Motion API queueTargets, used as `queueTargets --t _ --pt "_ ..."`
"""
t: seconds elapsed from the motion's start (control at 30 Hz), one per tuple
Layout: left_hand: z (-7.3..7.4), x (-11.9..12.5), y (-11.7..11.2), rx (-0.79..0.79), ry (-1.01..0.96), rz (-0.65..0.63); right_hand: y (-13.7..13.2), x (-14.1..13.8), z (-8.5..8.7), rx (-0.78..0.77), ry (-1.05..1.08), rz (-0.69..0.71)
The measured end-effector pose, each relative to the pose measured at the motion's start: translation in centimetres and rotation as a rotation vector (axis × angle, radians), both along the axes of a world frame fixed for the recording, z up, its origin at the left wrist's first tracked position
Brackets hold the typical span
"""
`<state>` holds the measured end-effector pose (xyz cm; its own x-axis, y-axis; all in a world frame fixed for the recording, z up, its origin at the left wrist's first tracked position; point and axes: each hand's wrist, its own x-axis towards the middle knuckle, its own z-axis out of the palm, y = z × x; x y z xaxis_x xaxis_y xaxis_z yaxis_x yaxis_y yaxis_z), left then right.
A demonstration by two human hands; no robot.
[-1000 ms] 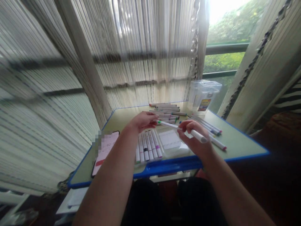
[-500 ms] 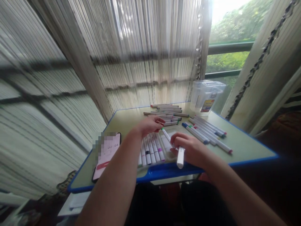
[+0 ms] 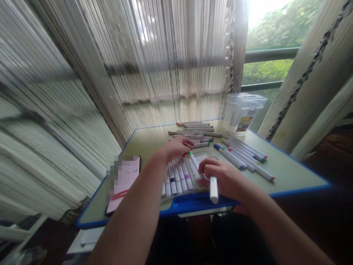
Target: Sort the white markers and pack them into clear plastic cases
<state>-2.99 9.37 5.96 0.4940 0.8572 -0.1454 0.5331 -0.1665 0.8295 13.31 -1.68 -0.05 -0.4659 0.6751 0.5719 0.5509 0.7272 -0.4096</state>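
Your R hand (image 3: 220,173) is gripping a white marker (image 3: 213,188) round its middle, fingers wrapped, near end poking out toward you. Your L hand (image 3: 178,148) is curling its fingers by the green-banded far end; can't tell if they're pinching it. The marker's slanting above the clear tray (image 3: 204,154). Prob. light, stiff plastic, maybe a bit slick, not v. fragile; mid-barrel's looking like the best hold. Just L of it, a row of markers (image 3: 178,178) is lying in the tray. Loose markers (image 3: 245,154) are lying R, others (image 3: 195,133) at the table's (image 3: 295,173) back, w/ a clear tub (image 3: 234,114) standing back R & a phone (image 3: 125,189) lying L.
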Motion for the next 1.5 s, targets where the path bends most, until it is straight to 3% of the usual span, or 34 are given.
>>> queueTargets --t 0.3,0.57,0.9,1.27,1.5 --pt "0.2 0.1 0.0 0.043 0.040 -0.007 -0.1 0.0 0.0 -0.043 0.007 0.024" --pt "0.0 -0.1 0.1 0.012 -0.039 0.030 -0.1 -0.1 0.0 0.004 0.045 0.016" --pt "0.9 -0.2 -0.2 -0.041 -0.143 0.257 0.4 0.5 -0.2 0.162 0.182 -0.143" --pt "0.1 -0.3 0.1 0.053 0.041 0.085 -0.3 -0.1 0.3 -0.032 0.069 0.003" --pt "0.2 -0.1 -0.2 0.141 0.152 -0.002 0.1 0.0 0.0 -0.043 0.053 0.023"
